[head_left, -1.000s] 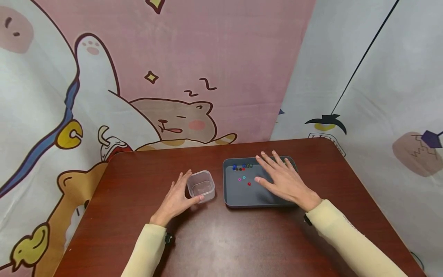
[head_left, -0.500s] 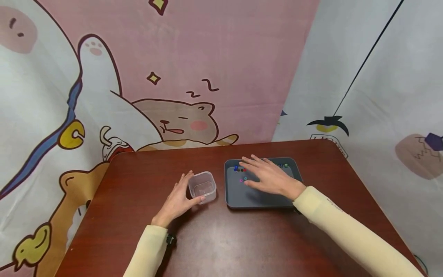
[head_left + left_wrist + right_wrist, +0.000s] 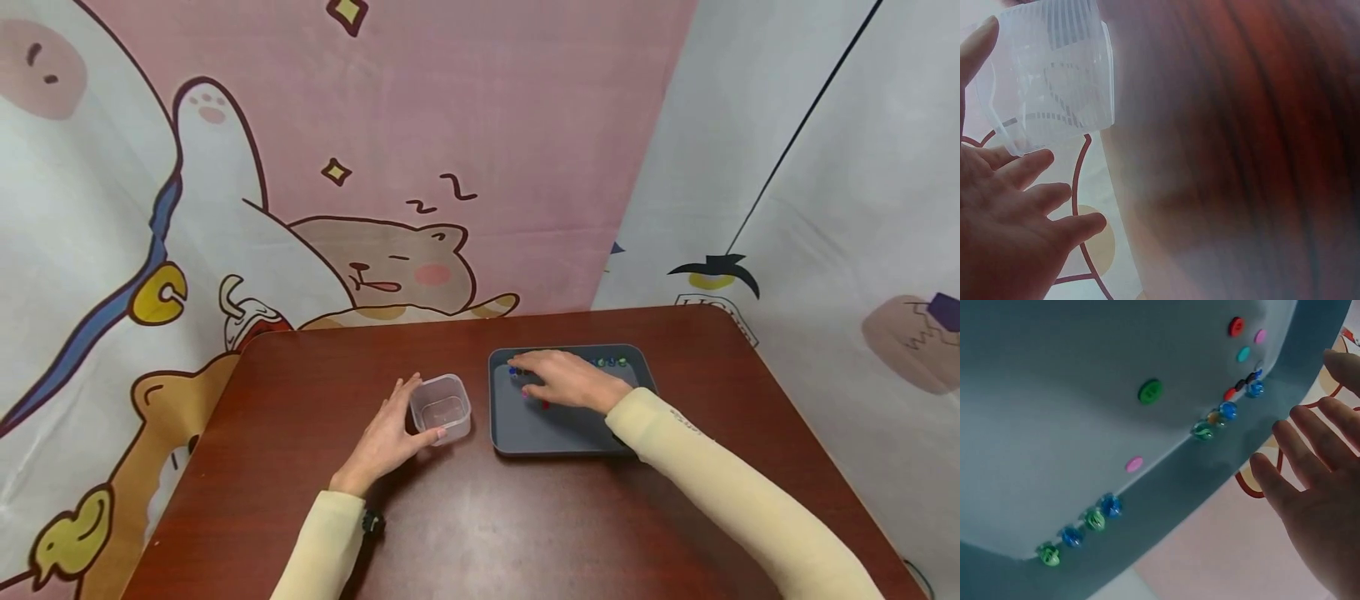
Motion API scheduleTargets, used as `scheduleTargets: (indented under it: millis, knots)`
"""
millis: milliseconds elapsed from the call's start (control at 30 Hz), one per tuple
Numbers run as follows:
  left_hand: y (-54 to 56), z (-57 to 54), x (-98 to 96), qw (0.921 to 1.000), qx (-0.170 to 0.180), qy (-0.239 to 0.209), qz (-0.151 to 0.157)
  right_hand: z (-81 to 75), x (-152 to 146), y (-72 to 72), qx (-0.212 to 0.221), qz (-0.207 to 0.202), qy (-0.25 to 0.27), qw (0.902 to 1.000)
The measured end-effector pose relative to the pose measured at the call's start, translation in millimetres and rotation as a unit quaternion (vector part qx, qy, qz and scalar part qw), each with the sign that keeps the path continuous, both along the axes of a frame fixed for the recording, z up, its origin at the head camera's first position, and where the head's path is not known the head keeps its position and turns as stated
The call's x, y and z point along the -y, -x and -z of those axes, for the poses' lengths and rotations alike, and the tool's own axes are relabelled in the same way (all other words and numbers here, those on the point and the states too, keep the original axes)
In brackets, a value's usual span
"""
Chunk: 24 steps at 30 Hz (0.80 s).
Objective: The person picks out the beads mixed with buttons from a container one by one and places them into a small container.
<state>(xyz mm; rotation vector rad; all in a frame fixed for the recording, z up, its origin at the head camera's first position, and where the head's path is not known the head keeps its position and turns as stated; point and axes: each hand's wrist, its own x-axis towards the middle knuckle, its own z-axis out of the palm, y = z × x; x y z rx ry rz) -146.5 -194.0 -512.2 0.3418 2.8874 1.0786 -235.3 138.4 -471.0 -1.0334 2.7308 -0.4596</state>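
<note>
My left hand (image 3: pixel 382 437) holds a clear plastic container (image 3: pixel 459 427) by its sides, thumb at the near side and fingers at the far side. In the left wrist view, the other fingers are spread loosely beside it. My right hand (image 3: pixel 566 382) hovers over the grey tray (image 3: pixel 525 432), fingers extended and holding nothing. Glass marbles (image 3: pixel 1110 505), blue and green, lie in a broken row along the tray's far wall. A green button (image 3: pixel 1150 391), a red button (image 3: pixel 1235 327), a turquoise button (image 3: pixel 1243 354) and pink buttons (image 3: pixel 1134 464) lie on the tray floor.
Both the tray and the container stand on a dark reddish-brown table (image 3: pixel 480 533). Behind it hangs a cartoon-printed cloth (image 3: pixel 525 167). The tray has a low raised wall all round, to the right of the container.
My right hand has moved left across the tray and lower, toward the small items at its far left corner. My left hand stays at the container.
</note>
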Motion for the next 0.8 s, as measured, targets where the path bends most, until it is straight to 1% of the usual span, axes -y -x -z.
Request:
scheduleTargets:
  millis: [167, 400, 667, 800]
  knots:
    - [-1.5, -0.4, 0.4, 0.9998, 0.019, -0.005, -0.01, 9.5, 2.4, 6.8, 0.014, 0.009, 0.019, 0.9997]
    - [-1.9, -0.6, 0.0, 0.9994, 0.029, -0.013, -0.014, 22.9, 7.6, 15.6, 0.018, 0.026, 0.019, 0.9993]
    - [-2.8, -2.1, -0.2, 0.9991, 0.036, -0.015, -0.016, 32.6, 12.3, 20.7, 0.008, 0.027, 0.019, 0.9994]
    - [-2.3, -1.4, -0.2, 0.9992, 0.035, -0.014, -0.017, 34.2, 13.2, 21.4, -0.011, 0.018, 0.022, 0.9995]
